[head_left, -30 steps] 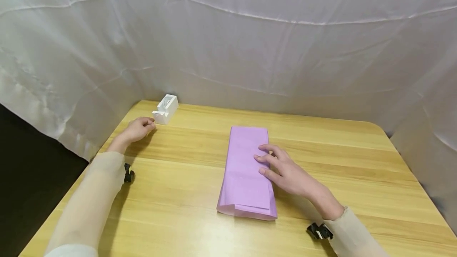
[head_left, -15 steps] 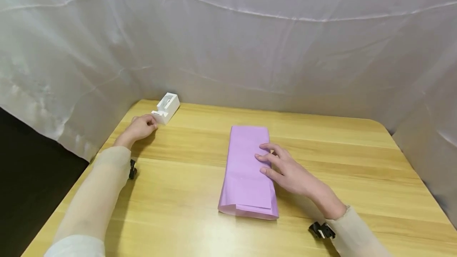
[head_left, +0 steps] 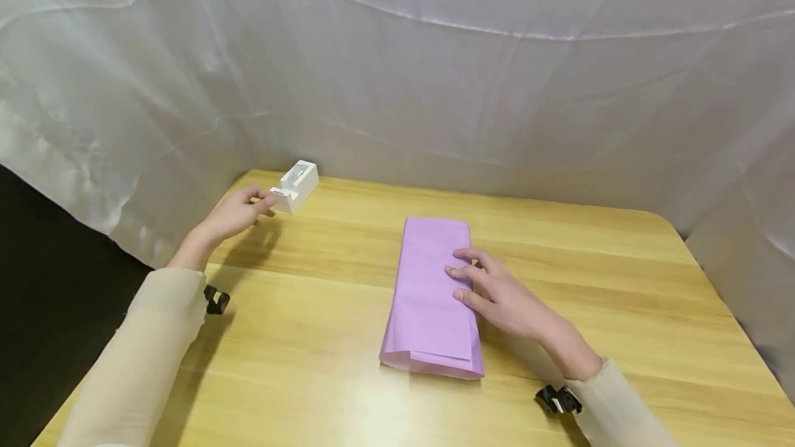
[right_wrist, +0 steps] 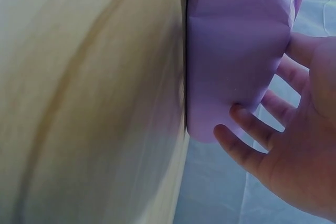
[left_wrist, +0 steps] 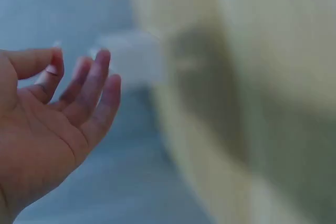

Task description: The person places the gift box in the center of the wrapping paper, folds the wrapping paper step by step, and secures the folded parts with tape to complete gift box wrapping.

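Note:
In the head view my left hand (head_left: 239,211) is raised off the table beside the front of a white tape dispenser (head_left: 297,186). Thumb and forefinger meet at their tips in the left wrist view, and a faint, pale bit of tape (left_wrist: 56,43) shows at them. The other fingers are loosely bent. A purple paper-wrapped package (head_left: 428,295) lies flat at the middle of the table, its near end loosely folded. My right hand (head_left: 506,299) rests on the package's right edge with fingers spread and relaxed; in the right wrist view some fingertips lie along its side.
The wooden table (head_left: 298,336) has a grey cloth curtain (head_left: 435,88) behind it and at both sides. A dark area (head_left: 56,295) lies beyond its left edge. Small black wrist devices (head_left: 216,299) hang at both sleeves.
My left hand has lifted from low by the dispenser's front, its thumb and forefinger pinched. The right hand and the purple package stay where they were.

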The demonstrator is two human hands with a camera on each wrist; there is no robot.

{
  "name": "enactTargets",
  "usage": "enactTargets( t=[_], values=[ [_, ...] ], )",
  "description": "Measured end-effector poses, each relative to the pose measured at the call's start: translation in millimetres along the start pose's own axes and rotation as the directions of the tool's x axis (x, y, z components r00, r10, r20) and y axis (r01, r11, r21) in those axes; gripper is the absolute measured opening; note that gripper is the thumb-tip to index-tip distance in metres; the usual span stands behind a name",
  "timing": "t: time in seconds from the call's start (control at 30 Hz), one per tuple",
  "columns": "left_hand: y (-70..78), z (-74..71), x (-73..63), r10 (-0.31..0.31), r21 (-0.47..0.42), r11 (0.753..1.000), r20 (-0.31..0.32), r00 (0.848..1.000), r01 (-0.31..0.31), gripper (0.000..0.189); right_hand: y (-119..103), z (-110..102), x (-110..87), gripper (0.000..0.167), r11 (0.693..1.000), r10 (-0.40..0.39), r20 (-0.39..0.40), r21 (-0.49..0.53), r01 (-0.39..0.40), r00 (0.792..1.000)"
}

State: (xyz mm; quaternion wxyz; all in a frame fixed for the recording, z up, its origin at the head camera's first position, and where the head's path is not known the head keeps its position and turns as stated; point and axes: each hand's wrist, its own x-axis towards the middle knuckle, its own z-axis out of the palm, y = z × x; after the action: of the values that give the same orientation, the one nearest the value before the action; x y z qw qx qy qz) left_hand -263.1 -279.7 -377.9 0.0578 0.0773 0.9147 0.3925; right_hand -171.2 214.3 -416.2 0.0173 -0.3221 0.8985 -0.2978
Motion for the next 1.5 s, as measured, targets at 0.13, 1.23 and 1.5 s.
enactTargets(
  t=[0.13,1.23,1.5],
  values=[
    [68.0,21.6,-12.2,0.221,-0.137,0.968,0.076,0.972,-0.209,0.024,1.9,-3.1,2.3,0.043,1.0,-0.016,-0.056,-0.022,0.015,0.998],
    [179.3,174.2,14.6,0.348,-0.092,0.93,0.532,0.772,-0.356,0.019,-4.2,-9.0,7.5,0.012,0.839,0.326,-0.267,0.524,-0.147,0.907],
    [188.7,178.7,26.3,0.226,-0.005,0.963,0.557,0.799,-0.269,0.028,0.5,-0.7,3.7,0.012,0.528,0.564,-0.066,0.795,-0.298,0.823]
  ],
)
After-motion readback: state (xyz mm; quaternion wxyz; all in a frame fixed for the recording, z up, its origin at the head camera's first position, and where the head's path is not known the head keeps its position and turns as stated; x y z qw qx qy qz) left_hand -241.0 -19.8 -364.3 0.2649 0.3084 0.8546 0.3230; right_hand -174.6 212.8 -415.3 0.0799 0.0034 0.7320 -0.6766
